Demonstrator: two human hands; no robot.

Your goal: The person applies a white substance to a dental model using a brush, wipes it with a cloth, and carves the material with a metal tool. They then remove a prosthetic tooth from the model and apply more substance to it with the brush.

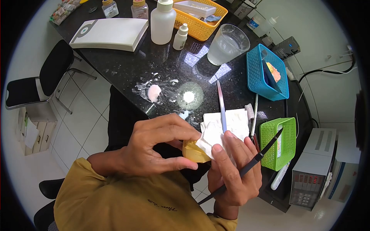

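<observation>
My left hand (163, 144) grips a yellow block (195, 152) between thumb and fingers, over the table's front edge. My right hand (235, 169) is closed, with a slim black tool (252, 162) running slantwise between its fingers. Its fingertips also press a white tissue (212, 135) against the block's right side. Behind them, folded white tissues (237, 118) lie on the table with a pink-and-blue tool (221, 104) across them. Pink powder (154, 93) and a round translucent dish (190, 96) with white material are farther back to the left.
On the black table (119, 69) stand a glass of cloudy liquid (227, 45), a white bottle (162, 24), a small dropper bottle (180, 37), a white box (111, 34), and yellow (200, 27), blue (269, 89) and green (268, 148) baskets. Brushes (254, 115) lie near the green basket.
</observation>
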